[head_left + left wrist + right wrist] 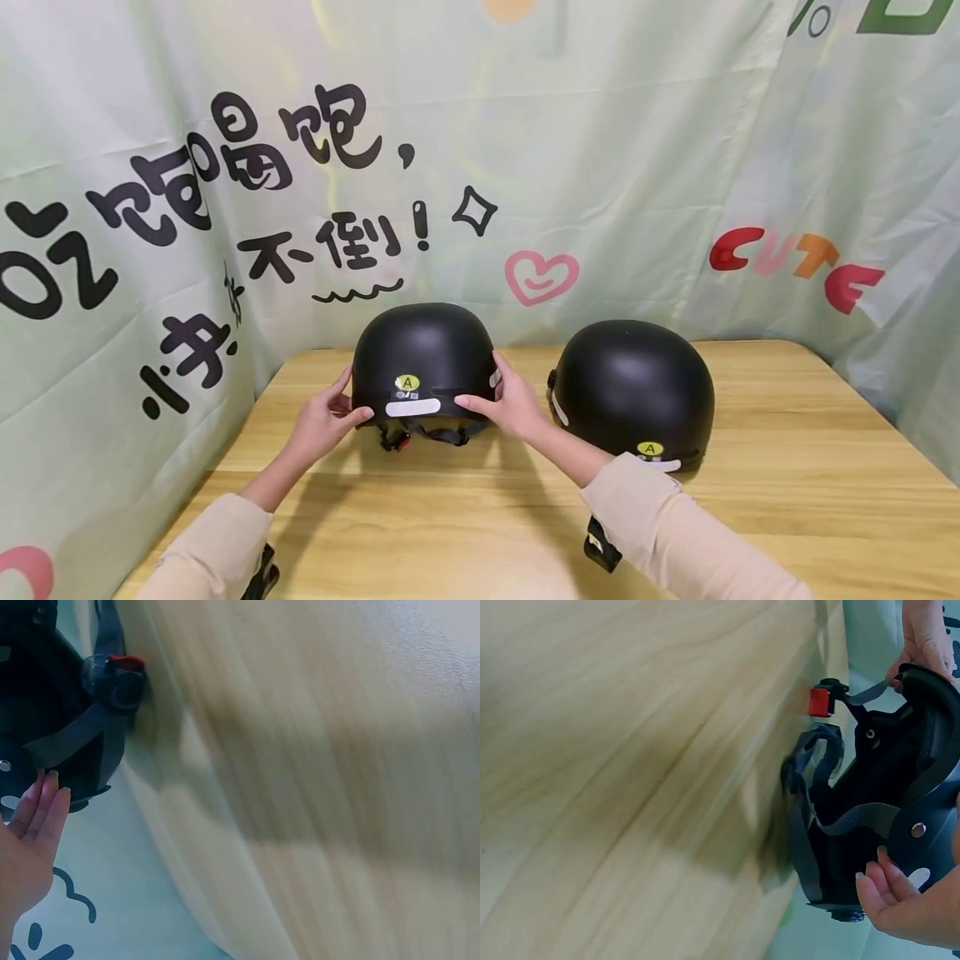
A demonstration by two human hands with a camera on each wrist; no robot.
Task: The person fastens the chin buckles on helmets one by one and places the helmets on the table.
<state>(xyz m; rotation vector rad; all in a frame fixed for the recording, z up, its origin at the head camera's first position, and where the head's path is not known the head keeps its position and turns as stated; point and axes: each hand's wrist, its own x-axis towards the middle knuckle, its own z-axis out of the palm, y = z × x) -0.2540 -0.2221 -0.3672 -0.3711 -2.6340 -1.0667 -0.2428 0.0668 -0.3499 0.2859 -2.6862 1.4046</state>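
Observation:
A matte black helmet (423, 354) with a yellow "A" sticker and a white strip is held by its sides, a little above the wooden table. My left hand (326, 421) grips its left rim, thumb on the front and fingers underneath. On the opposite rim my right hand (513, 400) does the same. Dark straps with a red-marked buckle (116, 679) dangle below, also plain in the right wrist view, where the hollow inside of the helmet (885, 772) shows. A second, similar black helmet (633, 387) rests on the table behind my right forearm.
The wooden table (420, 533) has a rounded far edge. Pale green printed cloth (637, 167) hangs behind it and along both sides. A dark wrist device (602, 546) sits under my right sleeve.

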